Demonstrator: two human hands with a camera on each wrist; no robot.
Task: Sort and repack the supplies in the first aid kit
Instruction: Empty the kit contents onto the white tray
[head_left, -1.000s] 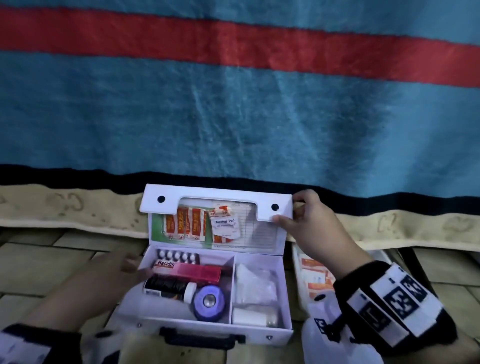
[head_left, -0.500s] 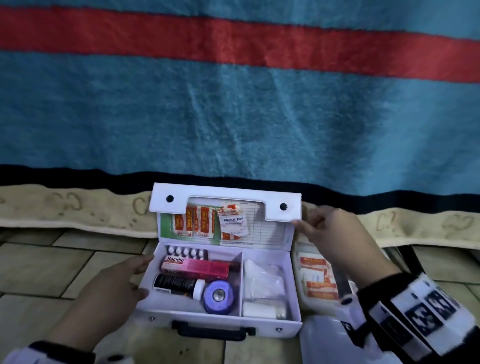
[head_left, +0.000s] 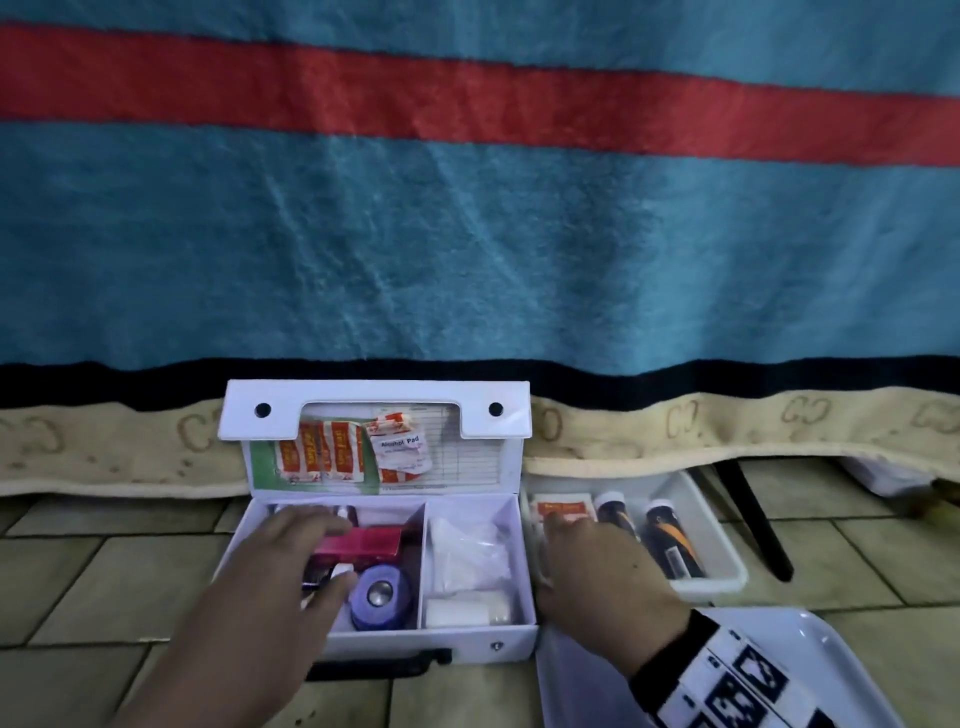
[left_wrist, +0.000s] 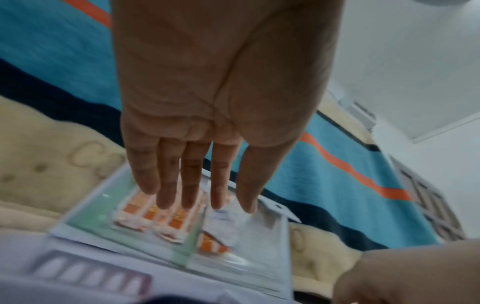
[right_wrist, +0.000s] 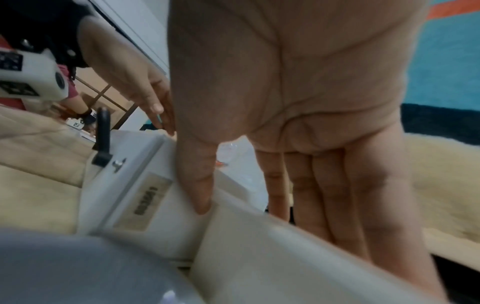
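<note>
First aid kit (head_left: 382, 631) open on floor. Left hand (head_left: 291, 566) flat, fingers straight, over pink box (head_left: 363, 540); right hand (head_left: 597, 571) relaxed, empty, over tray (head_left: 711, 582). Pinch box by its long edges, lift straight.

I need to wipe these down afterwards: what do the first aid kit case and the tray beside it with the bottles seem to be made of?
First aid kit case: looks like smooth white plastic or coated board, with thin flat walls, crisp edges and rivets; which one stays unclear.
Tray: likely glossy white moulded plastic, given its rounded rim and soft sheen.
</note>
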